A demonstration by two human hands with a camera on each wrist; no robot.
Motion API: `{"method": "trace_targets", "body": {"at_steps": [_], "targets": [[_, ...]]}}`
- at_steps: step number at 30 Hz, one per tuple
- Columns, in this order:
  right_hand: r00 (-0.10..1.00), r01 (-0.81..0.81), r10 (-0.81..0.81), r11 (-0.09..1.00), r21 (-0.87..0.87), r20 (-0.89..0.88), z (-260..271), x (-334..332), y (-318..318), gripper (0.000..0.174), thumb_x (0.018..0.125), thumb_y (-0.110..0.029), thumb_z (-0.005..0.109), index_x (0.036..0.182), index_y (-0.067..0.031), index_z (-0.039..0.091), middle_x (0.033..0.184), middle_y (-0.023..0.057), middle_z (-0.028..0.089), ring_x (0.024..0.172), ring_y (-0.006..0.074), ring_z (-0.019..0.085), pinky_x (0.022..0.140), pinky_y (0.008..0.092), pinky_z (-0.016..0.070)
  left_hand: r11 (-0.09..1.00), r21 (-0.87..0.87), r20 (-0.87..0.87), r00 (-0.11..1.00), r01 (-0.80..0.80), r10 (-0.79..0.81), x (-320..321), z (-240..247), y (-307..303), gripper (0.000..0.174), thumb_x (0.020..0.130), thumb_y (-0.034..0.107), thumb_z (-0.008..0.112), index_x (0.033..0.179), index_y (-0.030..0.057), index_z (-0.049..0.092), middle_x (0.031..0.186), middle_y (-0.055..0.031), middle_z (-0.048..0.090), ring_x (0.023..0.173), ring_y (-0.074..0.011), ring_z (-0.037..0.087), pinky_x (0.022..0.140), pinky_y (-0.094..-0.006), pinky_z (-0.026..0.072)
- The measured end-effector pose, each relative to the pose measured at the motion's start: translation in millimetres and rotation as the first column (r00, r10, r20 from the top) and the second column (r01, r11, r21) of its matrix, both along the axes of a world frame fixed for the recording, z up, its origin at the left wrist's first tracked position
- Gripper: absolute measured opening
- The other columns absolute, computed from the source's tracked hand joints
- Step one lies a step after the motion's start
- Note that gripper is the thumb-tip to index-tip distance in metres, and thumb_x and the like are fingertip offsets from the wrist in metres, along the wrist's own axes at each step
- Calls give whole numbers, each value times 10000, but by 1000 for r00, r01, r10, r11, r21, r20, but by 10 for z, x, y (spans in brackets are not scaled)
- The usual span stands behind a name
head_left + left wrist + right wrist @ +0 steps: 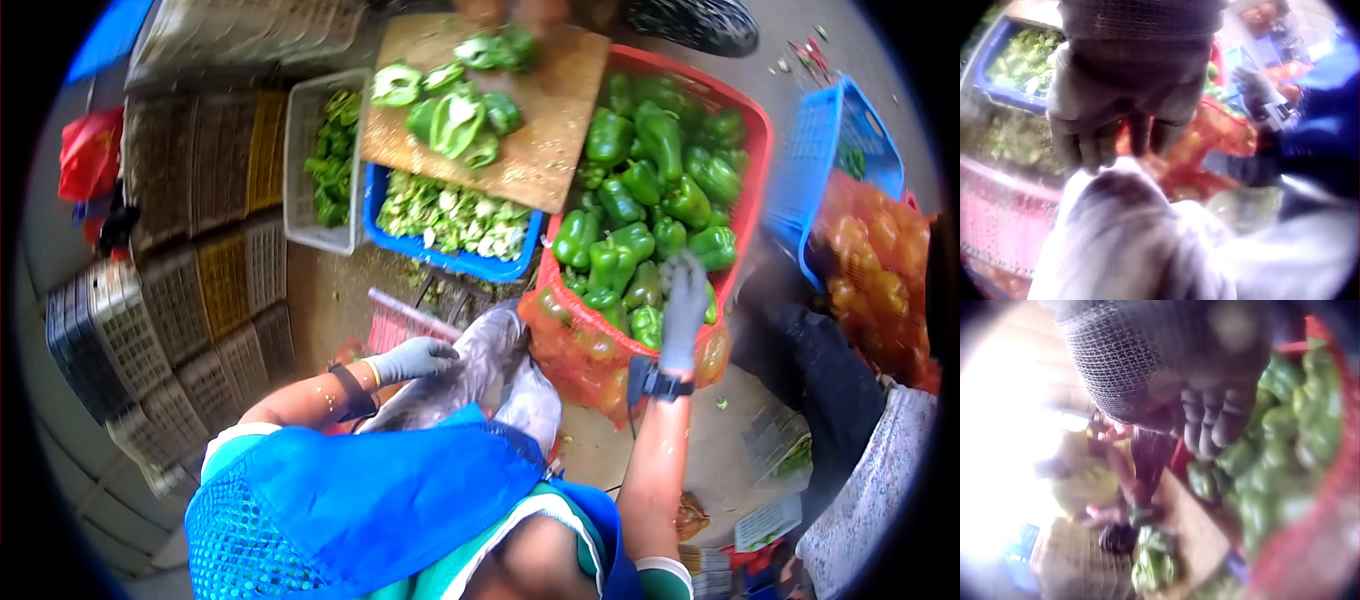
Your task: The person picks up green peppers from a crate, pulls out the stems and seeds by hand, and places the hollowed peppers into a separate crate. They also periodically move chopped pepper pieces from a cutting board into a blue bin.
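My gloved left hand [415,358] rests on the grey trouser leg [488,345], its fingers relaxed; the left wrist view shows the fingertips on the cloth. Over the near part of a red basket [764,150], my gloved right hand [686,300] reaches among whole green bell peppers [612,265]. In the right wrist view its fingers [1229,428] bend loosely beside the peppers, with nothing visible in them. Halved and opened green peppers [455,122] lie on a wooden cutting board [560,120] ahead.
Under the board's near edge stands a blue tub [455,264] of pale pepper cores. A clear bin [300,190] with green pieces is on its left. Stacked crates [170,300] line the left side. Another person's hands [510,10] show at the board's far edge. Net sacks [870,260] lie right.
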State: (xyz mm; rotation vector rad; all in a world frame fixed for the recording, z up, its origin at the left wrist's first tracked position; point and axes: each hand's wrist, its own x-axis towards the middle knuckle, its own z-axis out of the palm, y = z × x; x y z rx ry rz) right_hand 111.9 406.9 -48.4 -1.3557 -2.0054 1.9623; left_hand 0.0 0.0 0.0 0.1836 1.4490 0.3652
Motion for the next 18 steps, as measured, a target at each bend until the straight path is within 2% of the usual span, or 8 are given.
{"method": "trace_targets", "body": {"at_steps": [1,2,3,4,9,11,13,18], "targets": [[999,-42,43,999,-22,20,54,74,38,228,951,-92,438,1113,-36,589,992,96,648,862,222,616,779,330,505,995,41,59,994,90,-93,208,194,79,475,804,271,654,1236,86,589,1167,-159,629,1051,-263,622,941,-371,462],[917,-396,398,911,110,9,16,501,-153,231,933,-86,471,1118,-17,590,984,105,657,875,238,626,791,334,503,977,88,21,981,193,-195,376,386,190,506,791,303,668,1260,137,575,1255,-135,578,1076,-303,601,930,-382,464],[866,-499,499,866,4,-29,279,526,-631,231,912,-95,495,1099,-17,606,998,112,656,894,242,626,805,335,499,925,230,-245,938,301,-244,194,482,-354,511,787,307,651,1274,183,563,1294,-106,538,1083,-348,578,912,-415,473],[803,-596,591,796,-102,-76,565,535,-1095,232,892,-105,519,1080,-18,623,1012,119,655,914,246,626,818,336,495,900,203,-268,906,385,-327,269,712,-414,494,794,297,629,1271,187,563,1291,-109,528,1088,-357,568,897,-427,480],[486,-829,869,424,-365,-92,856,1932,-2487,247,891,-121,505,1052,6,640,1020,116,667,934,194,621,813,319,493,798,210,-496,765,564,-410,679,1256,-734,362,836,221,539,1193,194,587,1220,-106,540,1039,-343,565,824,-422,504],[422,-776,893,445,-447,156,851,2466,-2630,243,886,-122,506,1047,3,639,1015,120,664,933,205,619,812,327,492,725,236,-654,658,647,-374,794,1205,-856,318,822,203,539,1134,182,598,1165,-98,562,1024,-329,565,794,-414,513],[375,-718,863,501,-483,339,855,2828,-2679,240,882,-124,508,1042,-1,637,1011,124,662,931,215,617,811,336,490,746,363,-677,708,558,-200,722,1439,-819,281,807,203,544,1081,172,597,1136,-92,570,1023,-323,563,795,-410,512],[379,-623,776,616,-481,504,915,3178,-2952,231,871,-127,512,1030,-10,634,1000,135,656,928,242,613,807,356,487,634,523,-790,603,569,111,644,1537,-962,230,783,205,573,1004,143,593,1084,-102,587,1019,-313,568,788,-413,500]]}}
